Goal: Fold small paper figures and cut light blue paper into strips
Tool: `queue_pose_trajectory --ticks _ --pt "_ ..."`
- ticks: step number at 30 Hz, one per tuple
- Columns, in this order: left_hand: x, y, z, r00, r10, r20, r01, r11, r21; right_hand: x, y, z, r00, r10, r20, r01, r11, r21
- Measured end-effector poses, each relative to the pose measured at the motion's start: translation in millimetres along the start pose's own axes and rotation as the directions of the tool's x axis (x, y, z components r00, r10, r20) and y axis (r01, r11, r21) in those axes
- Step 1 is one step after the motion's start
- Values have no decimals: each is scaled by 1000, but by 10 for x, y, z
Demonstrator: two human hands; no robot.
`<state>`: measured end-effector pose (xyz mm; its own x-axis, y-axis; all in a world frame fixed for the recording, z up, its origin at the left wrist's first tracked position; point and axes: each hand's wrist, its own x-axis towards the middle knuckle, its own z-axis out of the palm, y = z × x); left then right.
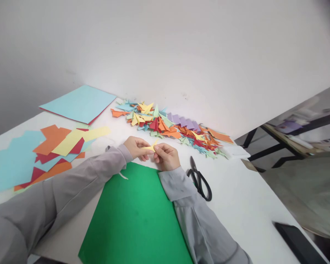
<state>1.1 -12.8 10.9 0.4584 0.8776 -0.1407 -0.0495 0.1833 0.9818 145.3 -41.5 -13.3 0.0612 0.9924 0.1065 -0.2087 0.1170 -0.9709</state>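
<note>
A small folded piece of yellow paper (149, 148) is pinched between my two hands. My left hand (137, 147) grips its left end with thumb and fingers. At the other end, the thumb and fingers of my right hand (167, 156) close on it. Both hands are just above the far edge of a green sheet (137, 216) lying on the white table. Behind them stretches a long pile of small folded paper pieces (165, 126) in many colours. Black-handled scissors (199, 179) lie to the right of my right wrist.
Loose coloured paper pieces (60, 143) spread over the table's left side. A stack of large sheets, light blue on top (81, 104), sits at the back left by the wall. At the right edge lies a black flat device (297, 240). A white packet (235, 152) rests beside the pile.
</note>
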Motion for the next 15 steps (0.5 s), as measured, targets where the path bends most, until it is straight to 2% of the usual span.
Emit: queue_pose_trajectory --ticks 4,10,15 --pt "-25 4 21 1000 -11 12 11 1000 17 -5 -13 18 1000 4 -9 -4 1000 21" --pt "-41 29 34 998 -28 -52 27 999 -16 -9 -56 48 999 10 -51 -8 999 50" --pt "-43 28 21 1000 -19 -18 18 999 -41 -11 -49 34 999 19 -47 -18 999 31"
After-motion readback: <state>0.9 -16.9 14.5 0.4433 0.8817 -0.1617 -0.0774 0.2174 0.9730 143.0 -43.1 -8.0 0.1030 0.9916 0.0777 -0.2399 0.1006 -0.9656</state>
